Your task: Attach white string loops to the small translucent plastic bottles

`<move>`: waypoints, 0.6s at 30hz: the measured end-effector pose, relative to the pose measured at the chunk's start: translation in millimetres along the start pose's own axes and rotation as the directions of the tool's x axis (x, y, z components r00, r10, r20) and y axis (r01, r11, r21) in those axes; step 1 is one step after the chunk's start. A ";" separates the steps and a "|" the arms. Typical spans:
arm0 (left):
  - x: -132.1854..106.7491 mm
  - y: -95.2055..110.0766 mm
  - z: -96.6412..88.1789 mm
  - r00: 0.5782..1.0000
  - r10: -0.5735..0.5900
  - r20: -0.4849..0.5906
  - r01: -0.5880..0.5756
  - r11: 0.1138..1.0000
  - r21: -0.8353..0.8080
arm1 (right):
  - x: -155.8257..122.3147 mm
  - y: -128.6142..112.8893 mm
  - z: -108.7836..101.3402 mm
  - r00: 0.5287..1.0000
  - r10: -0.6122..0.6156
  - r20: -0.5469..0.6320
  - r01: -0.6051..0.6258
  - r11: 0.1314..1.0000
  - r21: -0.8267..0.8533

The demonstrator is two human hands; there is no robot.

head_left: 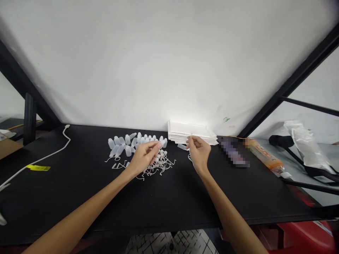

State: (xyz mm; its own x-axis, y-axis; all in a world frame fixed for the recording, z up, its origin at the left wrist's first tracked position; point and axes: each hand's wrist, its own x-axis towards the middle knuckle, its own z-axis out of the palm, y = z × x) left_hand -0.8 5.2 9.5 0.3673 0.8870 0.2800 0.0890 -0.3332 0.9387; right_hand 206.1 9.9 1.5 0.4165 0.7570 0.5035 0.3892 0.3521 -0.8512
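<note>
My left hand [144, 156] is closed in a pinch on a small translucent plastic bottle [162, 142], most of it hidden by the fingers. To the right, my right hand [200, 151] pinches a thin white plastic strap [190, 157], which loops down below the fingers; its upper end is covered. Several small translucent bottles [128, 151] stand and lie behind and left of my left hand. Beside that hand, white caps with thin curly straps [156, 167] lie in a loose heap. A clear flat piece [182, 146] lies just left of my right fingertips.
A stack of white flat sheets or packs [189, 130] sits against the wall behind my right hand. On the right of the black table [159, 208] lie a blurred-out object [234, 152] and an orange-printed package [266, 155]. At left are a white cable [57, 151] and its yellow tag [39, 168].
</note>
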 end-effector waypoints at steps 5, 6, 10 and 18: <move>2.0 -5.9 -2.8 0.981 0.035 -0.189 -0.011 0.992 0.127 | -4.7 5.8 3.2 0.838 -0.195 0.510 0.388 0.870 -0.305; 1.8 -6.5 -2.7 0.981 0.050 -0.189 -0.020 0.988 0.156 | -6.8 5.6 4.9 0.799 -0.215 0.561 0.454 0.828 -0.328; 0.3 -8.7 -1.1 0.981 0.113 -0.158 -0.057 0.946 0.318 | -13.0 4.5 9.3 0.708 -0.204 0.676 0.548 0.763 -0.343; -1.8 -8.0 -0.1 0.960 0.239 -0.149 -0.144 0.872 0.468 | -11.4 6.6 5.6 0.647 -0.143 0.749 0.595 0.708 -0.379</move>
State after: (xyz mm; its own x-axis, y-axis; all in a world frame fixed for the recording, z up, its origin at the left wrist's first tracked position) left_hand -2.3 6.2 1.5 0.2354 0.8194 0.5227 0.4583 -0.5679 0.6838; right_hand 199.4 6.7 -10.7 -0.4014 0.8516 0.3372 0.8351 0.4915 -0.2472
